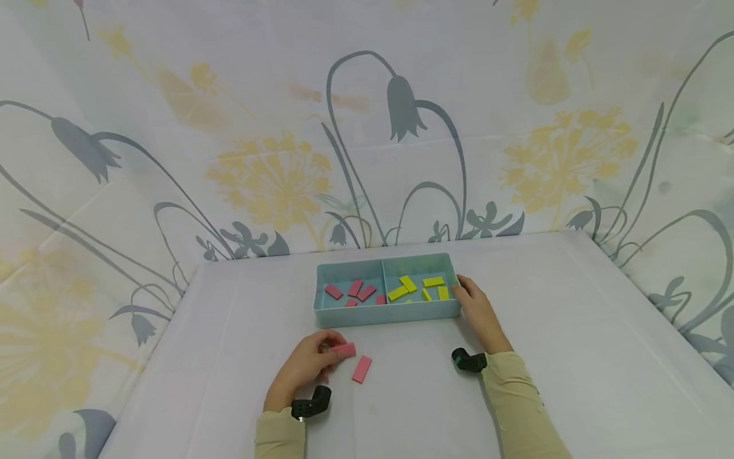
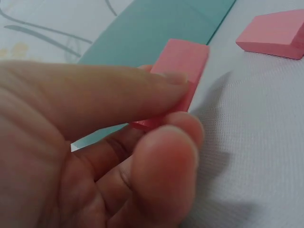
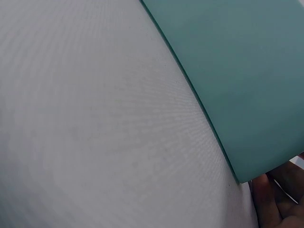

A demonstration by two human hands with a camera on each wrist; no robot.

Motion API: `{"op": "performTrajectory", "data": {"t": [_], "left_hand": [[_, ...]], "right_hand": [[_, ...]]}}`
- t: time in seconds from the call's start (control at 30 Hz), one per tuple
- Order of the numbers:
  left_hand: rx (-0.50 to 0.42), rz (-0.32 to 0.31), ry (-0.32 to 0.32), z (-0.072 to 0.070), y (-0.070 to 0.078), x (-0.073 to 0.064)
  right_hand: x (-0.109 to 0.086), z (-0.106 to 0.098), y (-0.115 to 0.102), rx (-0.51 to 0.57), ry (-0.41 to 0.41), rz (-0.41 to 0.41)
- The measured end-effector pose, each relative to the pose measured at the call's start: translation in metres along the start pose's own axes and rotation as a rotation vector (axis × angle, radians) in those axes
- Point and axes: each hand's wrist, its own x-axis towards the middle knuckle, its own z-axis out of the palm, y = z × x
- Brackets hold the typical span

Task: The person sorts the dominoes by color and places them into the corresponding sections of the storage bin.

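Between thumb and fingers of my left hand (image 1: 306,362) is a pink rectangular block (image 2: 183,57), held just above the table in front of the box. A second pink block (image 1: 362,369) lies flat on the white cloth beside that hand. The teal two-compartment box (image 1: 387,313) stands beyond both hands. Several pink blocks (image 1: 334,291) lie in its left compartment, and several yellow blocks (image 1: 433,281) in the right one. My right hand (image 1: 477,311) grips the box's right end, the thumb at the rim; its fingers are partly hidden behind the box wall in the right wrist view.
A white cloth (image 1: 413,389) covers the table. Behind it and at the sides hangs a curtain (image 1: 367,159) printed with grey and yellow flowers. A divider (image 1: 383,280) splits the box. Black wrist cameras sit on both wrists.
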Motion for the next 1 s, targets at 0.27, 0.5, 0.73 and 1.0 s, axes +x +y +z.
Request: {"op": "performTrajectory", "data": {"t": [0.27,0.5,0.73,1.0], "left_hand": [[-0.088,0.009,0.062,-0.0004,-0.0051,0.0015],[-0.173,0.008,0.071,-0.0024,-0.0088,0.0019],[-0.244,0.028,0.093,-0.0036,-0.0075,-0.0007],[-0.303,0.050,0.138,-0.0034,-0.0091,-0.0022]], "right_hand": [[0.0003,-0.0007,-0.0002,-0.007,0.000,-0.008],[0.0011,0.0004,0.0011,-0.021,-0.001,-0.006],[0.0012,0.0000,0.0017,-0.010,-0.007,-0.004],[0.0016,0.0003,0.0013,-0.011,-0.004,0.001]]}}
